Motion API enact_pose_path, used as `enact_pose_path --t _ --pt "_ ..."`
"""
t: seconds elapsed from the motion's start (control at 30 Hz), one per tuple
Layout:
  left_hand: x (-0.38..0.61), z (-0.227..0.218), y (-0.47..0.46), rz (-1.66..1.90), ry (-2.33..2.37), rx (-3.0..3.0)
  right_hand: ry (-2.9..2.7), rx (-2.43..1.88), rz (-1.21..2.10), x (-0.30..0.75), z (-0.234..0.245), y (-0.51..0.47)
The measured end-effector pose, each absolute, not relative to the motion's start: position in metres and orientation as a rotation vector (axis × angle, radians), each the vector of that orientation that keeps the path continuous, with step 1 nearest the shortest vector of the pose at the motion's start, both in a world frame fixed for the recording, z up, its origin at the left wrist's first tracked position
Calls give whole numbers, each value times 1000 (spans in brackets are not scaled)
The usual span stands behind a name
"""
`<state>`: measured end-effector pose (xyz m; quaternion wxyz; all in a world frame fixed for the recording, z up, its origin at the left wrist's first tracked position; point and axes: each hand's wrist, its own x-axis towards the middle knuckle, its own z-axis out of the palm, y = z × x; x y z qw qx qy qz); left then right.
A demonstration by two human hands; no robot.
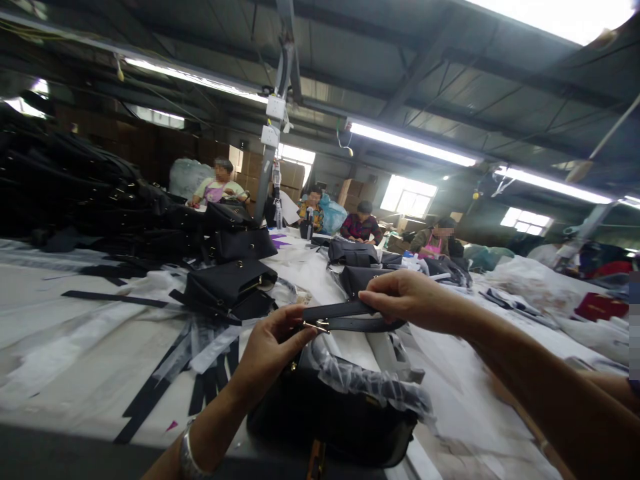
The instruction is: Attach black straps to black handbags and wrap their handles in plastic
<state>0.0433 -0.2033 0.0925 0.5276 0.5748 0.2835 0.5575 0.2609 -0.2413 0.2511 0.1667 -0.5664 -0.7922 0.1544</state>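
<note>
A black strap [345,310] with a metal buckle [316,326] is stretched between my two hands. My left hand [273,343] pinches it at the buckle, thumb below and fingers above. Farther along, my right hand [395,293] grips the strap between thumb and fingers, and a loop of it hangs under that hand. Right below stands a black handbag [340,413] with gold-coloured fittings. Its handle [375,383] is wrapped in clear plastic film. My left forearm covers part of the bag's left side.
Several black handbags [227,283] stand left of centre, with a large dark pile [75,187] behind. Black strips [155,383] and plastic film lie on the white table [75,373]. More bags [353,253] stand beyond my hands. Several people sit farther back; a bare arm shows at the right edge.
</note>
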Motion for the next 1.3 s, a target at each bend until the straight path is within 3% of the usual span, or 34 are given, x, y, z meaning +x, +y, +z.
enact_pose_path --t 0.47,0.7,1.03,1.17,1.3 --pt "40 95 -203 1354 741 1680 -2411 -1532 492 252 259 -230" --pt "39 111 -210 1432 785 1848 -2631 -1263 -210 224 239 -234" --pt "17 108 -206 1250 730 1398 -2686 -1218 -193 204 227 -236" --pt "-21 83 -198 1333 931 1285 -2677 -1350 -267 217 233 -232" --pt "-71 30 -194 1342 1062 1003 -2666 -1424 -254 235 228 -219"
